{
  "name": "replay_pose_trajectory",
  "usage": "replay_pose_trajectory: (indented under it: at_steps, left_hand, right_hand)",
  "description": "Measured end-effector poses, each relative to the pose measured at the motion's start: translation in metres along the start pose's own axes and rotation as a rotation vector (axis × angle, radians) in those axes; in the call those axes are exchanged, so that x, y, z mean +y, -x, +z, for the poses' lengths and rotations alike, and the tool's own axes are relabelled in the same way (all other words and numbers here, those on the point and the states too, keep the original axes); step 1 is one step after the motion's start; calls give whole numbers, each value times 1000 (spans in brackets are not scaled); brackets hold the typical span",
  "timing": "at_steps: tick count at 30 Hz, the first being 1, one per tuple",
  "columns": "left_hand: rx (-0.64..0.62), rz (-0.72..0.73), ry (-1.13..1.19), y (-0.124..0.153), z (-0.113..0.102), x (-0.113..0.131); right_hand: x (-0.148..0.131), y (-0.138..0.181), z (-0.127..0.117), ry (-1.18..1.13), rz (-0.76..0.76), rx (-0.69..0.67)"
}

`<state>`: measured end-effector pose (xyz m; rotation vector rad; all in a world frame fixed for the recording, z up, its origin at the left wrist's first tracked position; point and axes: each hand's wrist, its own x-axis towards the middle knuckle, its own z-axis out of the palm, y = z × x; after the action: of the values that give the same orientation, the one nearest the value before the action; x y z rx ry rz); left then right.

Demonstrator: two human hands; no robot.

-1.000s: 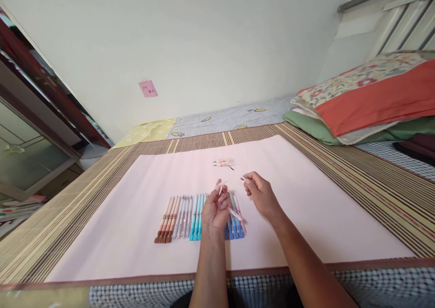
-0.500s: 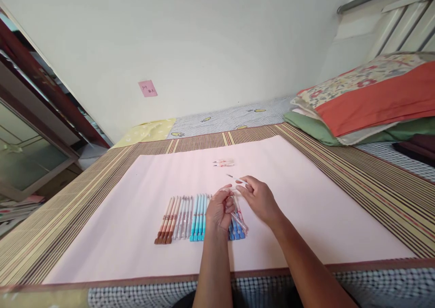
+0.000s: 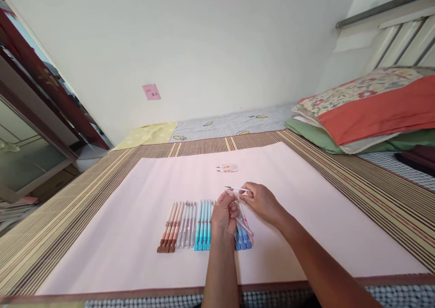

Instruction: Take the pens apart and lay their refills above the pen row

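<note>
Both forearms come in over the near edge of the pink sheet (image 3: 306, 235), which lies on a striped mat (image 3: 50, 235).

A row of pens lies side by side just inside that near edge, around its middle, with their lengths running from near to far. From the left there are brown pens (image 3: 170, 228), clear pens (image 3: 186, 222) and light blue pens (image 3: 203, 224). The darker blue pens (image 3: 243, 242) are at the right end, partly hidden under the hands.

The left hand (image 3: 224, 215) hovers over the right part of the row. Its fingers are curled closed around a pale pen barrel (image 3: 245, 227), whose free end slants down to the right above the darker blue pens.

The right hand (image 3: 261, 202) is just beside the left, touching or nearly touching it. Its thumb and fingertips pinch a thin refill (image 3: 234, 189), which lies almost level with its dark tip pointing left, just above the left hand's knuckles.

Farther up the sheet, toward the middle of its far edge and well apart from the hands, lie a few small pen parts (image 3: 227, 168); they are too small to tell apart.

Beyond the mat's far edge are a checked bedsheet (image 3: 231, 122) and a yellow cloth (image 3: 149, 133). Stacked pillows (image 3: 367, 113) sit past the far right corner. A pink note (image 3: 151, 92) is stuck to the wall.
</note>
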<state>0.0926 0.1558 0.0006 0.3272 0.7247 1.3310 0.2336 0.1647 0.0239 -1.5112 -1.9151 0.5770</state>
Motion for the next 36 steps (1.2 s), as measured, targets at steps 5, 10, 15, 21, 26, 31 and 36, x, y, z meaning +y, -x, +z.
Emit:
replay_pose_trajectory:
  at_steps: [5, 10, 15, 21, 26, 31, 36]
  left_hand:
    - [161, 4, 137, -2, -2, 11]
    - [198, -27, 216, -2, -4, 17]
    - [213, -67, 240, -2, -1, 17]
    - [227, -81, 232, -4, 3, 16]
    - [217, -90, 228, -2, 2, 15]
    - [226, -94, 242, -1, 2, 15]
    - [234, -105, 248, -2, 3, 15]
  right_hand:
    - [15, -48, -1, 150, 16, 14]
    - [35, -94, 19, 357, 26, 8]
    - [50, -117, 38, 410, 31, 19]
    - [62, -125, 51, 437, 19, 21]
    - [66, -124, 54, 442, 16, 47]
    - [66, -124, 54, 444, 14, 65]
    - [66, -123, 55, 445, 6, 83]
